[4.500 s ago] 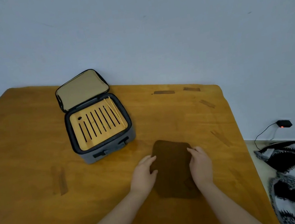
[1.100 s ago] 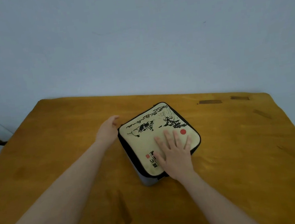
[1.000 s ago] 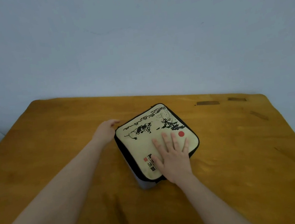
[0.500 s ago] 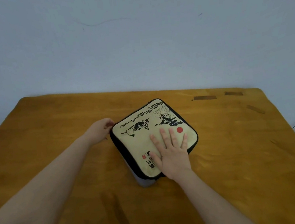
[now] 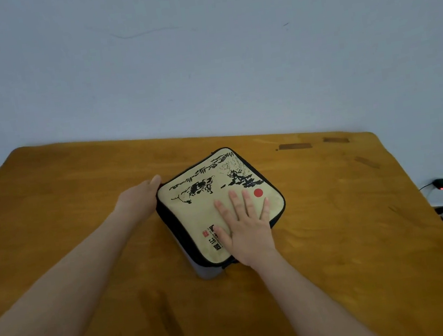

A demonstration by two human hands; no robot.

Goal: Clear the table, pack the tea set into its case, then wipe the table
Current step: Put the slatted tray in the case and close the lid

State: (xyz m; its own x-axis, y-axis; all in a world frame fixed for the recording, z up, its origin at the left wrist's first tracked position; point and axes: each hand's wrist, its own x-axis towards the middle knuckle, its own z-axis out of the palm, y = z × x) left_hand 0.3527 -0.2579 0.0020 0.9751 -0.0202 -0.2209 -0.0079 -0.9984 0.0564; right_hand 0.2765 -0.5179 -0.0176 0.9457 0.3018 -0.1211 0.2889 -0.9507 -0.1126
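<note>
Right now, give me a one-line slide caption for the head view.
Right hand lies flat on the tea-set case, lid down, on the wooden table; left hand at its left edge.

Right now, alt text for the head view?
Closed case on a wooden table; right hand lies flat on top, left hand at its left edge, fingers hidden. Pale wall behind.

Head view, looking forward-down over table, close.
</note>
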